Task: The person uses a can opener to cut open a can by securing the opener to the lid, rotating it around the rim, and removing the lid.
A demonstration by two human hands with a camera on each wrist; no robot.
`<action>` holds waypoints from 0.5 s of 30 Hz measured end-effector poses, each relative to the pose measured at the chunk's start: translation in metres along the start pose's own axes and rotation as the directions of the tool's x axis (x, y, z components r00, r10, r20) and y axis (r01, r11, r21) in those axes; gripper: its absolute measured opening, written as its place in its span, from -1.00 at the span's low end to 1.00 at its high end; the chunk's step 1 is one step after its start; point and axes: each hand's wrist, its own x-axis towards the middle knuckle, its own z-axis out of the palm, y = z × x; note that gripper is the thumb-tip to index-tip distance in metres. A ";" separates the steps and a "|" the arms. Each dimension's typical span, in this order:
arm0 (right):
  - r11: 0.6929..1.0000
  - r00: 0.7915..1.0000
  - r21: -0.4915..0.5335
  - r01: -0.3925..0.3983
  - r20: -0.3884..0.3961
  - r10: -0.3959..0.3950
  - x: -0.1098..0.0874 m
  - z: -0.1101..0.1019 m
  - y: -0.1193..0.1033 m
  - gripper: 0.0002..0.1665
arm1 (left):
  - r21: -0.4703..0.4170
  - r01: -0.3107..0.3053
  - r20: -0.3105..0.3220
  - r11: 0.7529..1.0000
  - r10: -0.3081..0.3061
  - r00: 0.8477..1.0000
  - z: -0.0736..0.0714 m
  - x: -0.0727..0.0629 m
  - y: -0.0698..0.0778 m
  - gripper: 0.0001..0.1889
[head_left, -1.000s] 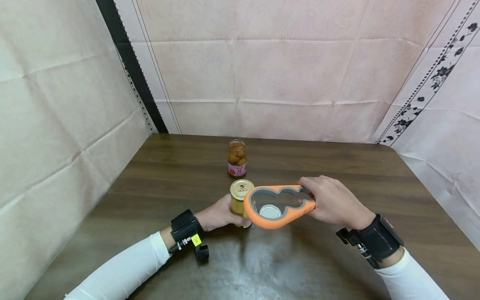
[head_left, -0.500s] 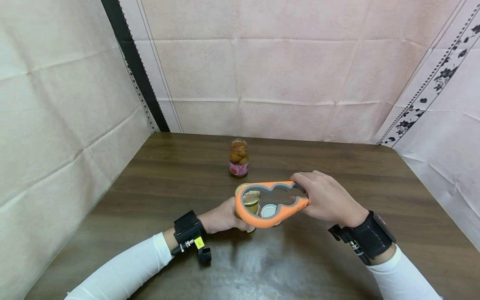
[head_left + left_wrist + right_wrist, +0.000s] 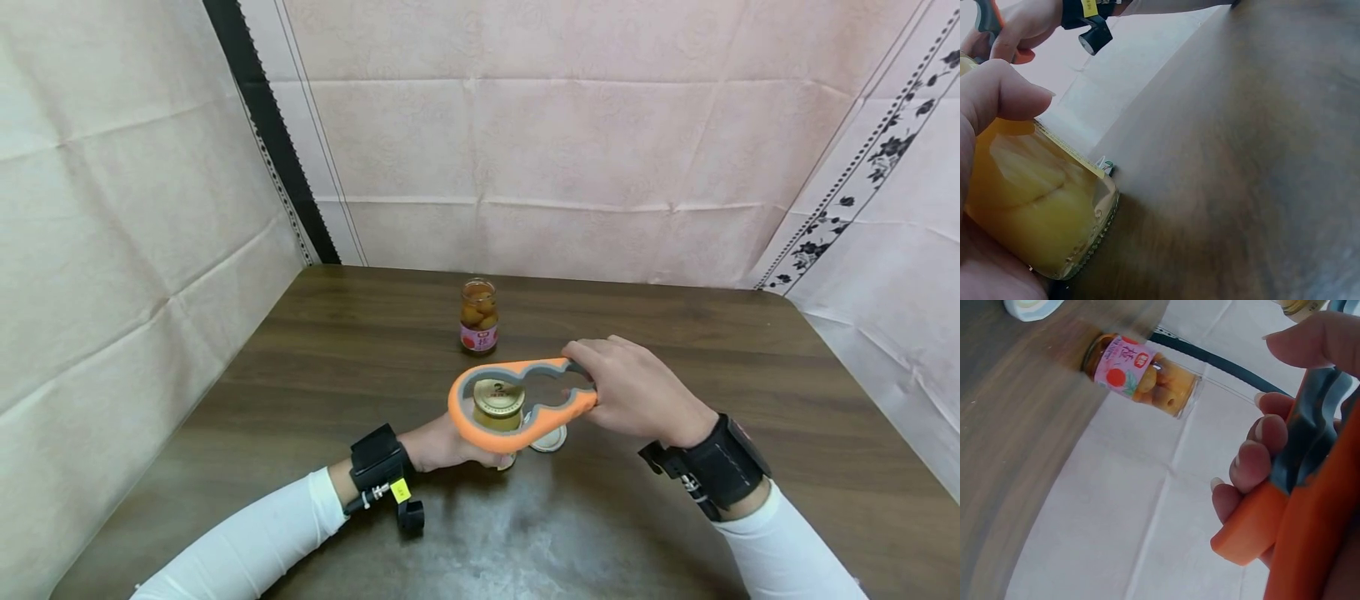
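Note:
In the head view my left hand (image 3: 446,442) grips a glass jar (image 3: 1041,206) with a gold lid (image 3: 497,398) and pale yellow contents. Its thumb lies across the glass in the left wrist view, where the jar's base is close over the table. My right hand (image 3: 633,392) holds an orange and grey jar opener (image 3: 459,408) by its two handle ends, the fingers curled around them in the right wrist view. Seen from the head, the opener's wide rounded end frames the gold lid. The jar's lower part is largely hidden by the opener and the left hand.
A loose white lid (image 3: 551,439) lies on the brown wooden table (image 3: 360,350), just right of the held jar. Farther back stands a lidless jar of brown fruit (image 3: 478,317) with a pink label. Pale cloth (image 3: 570,167) hangs behind the table.
My right hand has brought the jar opener leftward, from beside the jar to over its gold lid. The left hand and jar have shifted slightly right and nearer. The white lid now shows outside the loop.

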 end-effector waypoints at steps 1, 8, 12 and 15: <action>1.000 1.000 -0.003 0.006 -0.005 -0.006 0.002 0.000 -0.001 -0.63 | 0.034 -0.007 -0.014 0.999 0.007 1.000 0.000 -0.001 0.000 0.09; 0.999 0.999 -0.020 0.033 -0.012 -0.033 0.013 0.001 -0.009 -0.67 | 0.195 -0.022 -0.063 0.980 0.035 0.997 -0.001 -0.013 0.003 0.06; 0.999 0.999 -0.030 0.042 -0.017 -0.043 0.018 0.001 -0.013 -0.64 | 0.240 0.044 -0.065 0.970 -0.029 0.997 -0.001 -0.015 0.004 0.01; 0.999 0.999 -0.030 0.041 -0.018 -0.041 0.021 0.002 -0.015 -0.61 | 0.295 0.085 -0.118 0.952 -0.052 0.992 -0.001 -0.019 0.004 0.07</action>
